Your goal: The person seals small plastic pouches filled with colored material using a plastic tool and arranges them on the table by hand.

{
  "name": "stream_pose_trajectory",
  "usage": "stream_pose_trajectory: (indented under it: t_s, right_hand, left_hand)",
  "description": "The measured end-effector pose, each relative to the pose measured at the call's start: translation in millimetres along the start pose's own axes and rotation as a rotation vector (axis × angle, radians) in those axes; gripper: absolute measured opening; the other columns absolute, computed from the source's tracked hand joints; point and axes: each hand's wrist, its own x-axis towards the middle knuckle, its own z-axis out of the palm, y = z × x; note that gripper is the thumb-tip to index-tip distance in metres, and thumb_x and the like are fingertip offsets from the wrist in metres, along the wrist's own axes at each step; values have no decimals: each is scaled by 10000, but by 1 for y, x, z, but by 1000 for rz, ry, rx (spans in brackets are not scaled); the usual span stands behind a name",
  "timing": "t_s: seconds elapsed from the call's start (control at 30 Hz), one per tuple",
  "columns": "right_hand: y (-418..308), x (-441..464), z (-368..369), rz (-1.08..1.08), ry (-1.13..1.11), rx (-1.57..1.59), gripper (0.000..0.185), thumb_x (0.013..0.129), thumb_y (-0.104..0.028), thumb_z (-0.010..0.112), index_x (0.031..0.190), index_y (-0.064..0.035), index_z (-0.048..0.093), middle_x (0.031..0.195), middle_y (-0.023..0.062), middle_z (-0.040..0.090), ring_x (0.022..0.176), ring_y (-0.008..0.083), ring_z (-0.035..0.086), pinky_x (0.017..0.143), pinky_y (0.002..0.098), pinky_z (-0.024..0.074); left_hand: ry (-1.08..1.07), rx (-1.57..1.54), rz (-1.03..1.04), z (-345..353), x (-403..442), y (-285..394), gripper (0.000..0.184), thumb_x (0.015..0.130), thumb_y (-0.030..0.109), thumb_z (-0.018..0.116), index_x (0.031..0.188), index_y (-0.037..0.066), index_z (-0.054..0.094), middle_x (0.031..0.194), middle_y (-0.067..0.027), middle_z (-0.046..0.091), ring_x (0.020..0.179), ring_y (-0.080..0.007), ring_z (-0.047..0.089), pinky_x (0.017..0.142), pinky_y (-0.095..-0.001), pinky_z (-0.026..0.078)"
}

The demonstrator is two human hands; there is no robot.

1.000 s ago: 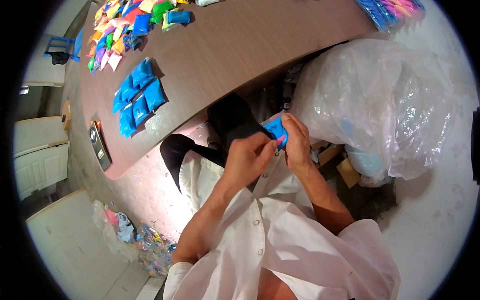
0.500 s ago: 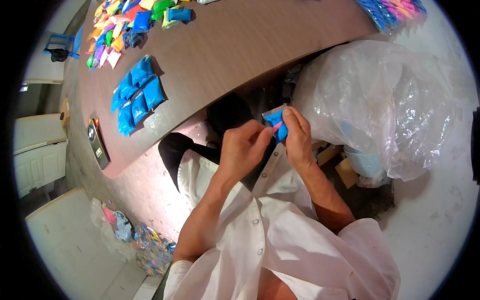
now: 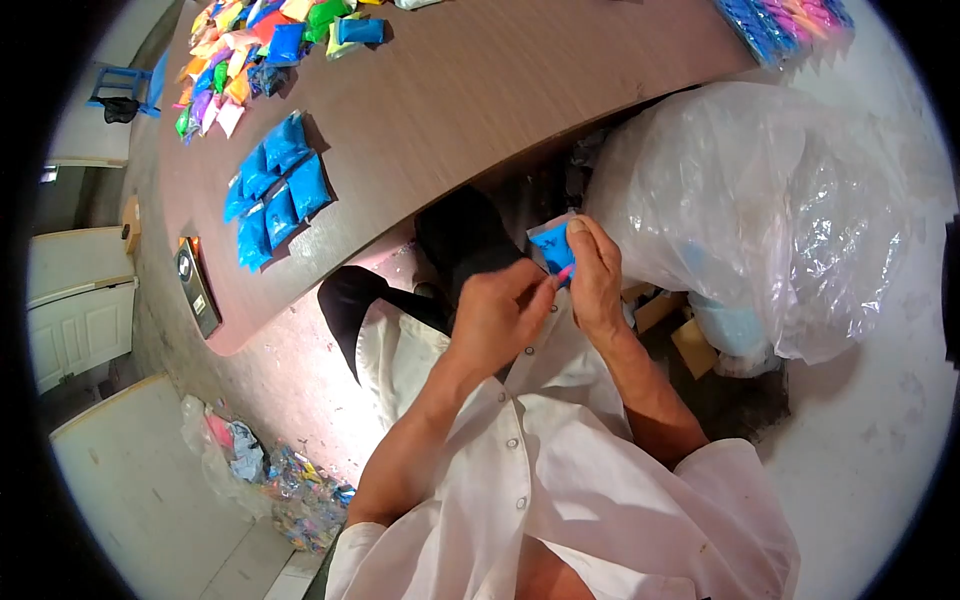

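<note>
My right hand [image 3: 597, 278] is closed on a small blue packet [image 3: 552, 242] with a clear edge, held above my lap. Beside it my left hand [image 3: 500, 312] has its fingers pinched together near the packet's lower end. A small pink piece [image 3: 565, 273] shows between the left fingertips and the packet; what it is and how it is held are too small to tell. On the table [image 3: 420, 110], several blue packets [image 3: 280, 205] lie grouped in two rows.
Many coloured packets [image 3: 235, 60] are heaped at the table's far left. A dark box [image 3: 197, 288] lies near its left edge. Bundled blue and pink packs [image 3: 785, 28] are at the upper right. A large clear plastic bag [image 3: 740, 200] bulges right of my hands. Wrappers [image 3: 305, 500] lie lower left.
My left hand moved up toward the packet's middle, then back down and slightly right. The packet has tilted in my right hand, and its clear upper edge now shows.
</note>
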Motion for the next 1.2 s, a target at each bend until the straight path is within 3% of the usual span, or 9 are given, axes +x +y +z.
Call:
stream_pose_trajectory:
  t_s: [0.3, 0.4, 0.53, 0.67, 0.77, 0.87, 0.93, 1.13, 1.2]
  right_hand:
    - [-22, 2, 7, 24, 63, 65, 344, 1110, -274, 451, 907, -38, 596, 784, -5, 499, 739, 100, 443, 666, 292, 413]
    - [-13, 3, 2, 34, 27, 52, 346, 1113, -272, 448, 908, -37, 599, 798, -7, 509, 743, 98, 444, 668, 292, 413]
    - [-8, -3, 5, 54, 14, 46, 340, 1110, -267, 457, 913, -31, 601, 801, -5, 509, 749, 97, 445, 669, 292, 408]
    - [3, -2, -3, 20, 9, -12, 325, 1106, -262, 468, 928, -26, 602, 803, 3, 516, 758, 102, 451, 676, 298, 408]
    - [4, -1, -3, 27, 1, -13, 323, 1106, -266, 468, 941, -24, 605, 806, 6, 522, 761, 106, 456, 679, 299, 411]
    - [0, -3, 1, 16, -10, -18, 325, 1106, -273, 464, 947, -26, 603, 807, 5, 518, 758, 108, 452, 676, 300, 409]
    - [-3, -3, 3, 9, -27, -53, 328, 1107, -278, 461, 947, -27, 600, 807, 4, 514, 755, 110, 450, 674, 300, 408]
    - [0, -3, -2, 54, -27, -39, 322, 1107, -282, 456, 956, -37, 602, 818, 0, 518, 755, 106, 449, 675, 293, 406]
    - [-1, -5, 0, 8, -29, -20, 317, 1105, -278, 458, 945, -43, 599, 819, -12, 509, 754, 93, 434, 662, 292, 393]
  left_hand:
    - [-31, -25, -12, -11, 1, 9, 180, 951, 130, 756, 852, -16, 718, 631, -108, 628, 536, -102, 532, 509, -289, 423]
    - [32, 8, 18, -14, 6, 9, 175, 948, 140, 748, 863, -8, 709, 682, -167, 672, 557, -233, 660, 542, -343, 490]
    - [82, -41, -51, -9, 8, 0, 200, 952, 149, 749, 853, -18, 701, 656, -156, 651, 537, -211, 628, 534, -339, 482]
    - [-45, -60, -10, -6, -5, -2, 197, 973, 150, 738, 873, -19, 721, 622, -59, 607, 564, -70, 529, 499, -276, 412]
    - [-92, -34, -21, -10, -5, 2, 178, 952, 146, 745, 872, -10, 716, 646, -162, 648, 524, -227, 625, 518, -347, 472]
    - [75, -43, -54, -11, 7, 1, 199, 967, 142, 740, 867, -30, 719, 616, -67, 610, 573, -75, 537, 507, -286, 429]
    - [-11, -20, -52, -11, 8, -1, 171, 950, 151, 747, 891, -6, 713, 670, -176, 643, 527, -245, 610, 525, -358, 465]
    - [-89, 16, -12, -7, -4, 0, 183, 949, 158, 745, 867, -1, 709, 661, -182, 631, 525, -276, 602, 528, -364, 466]
    - [23, 3, 0, -12, 4, 1, 213, 963, 161, 753, 880, -34, 726, 613, -99, 623, 528, -107, 549, 499, -301, 430]
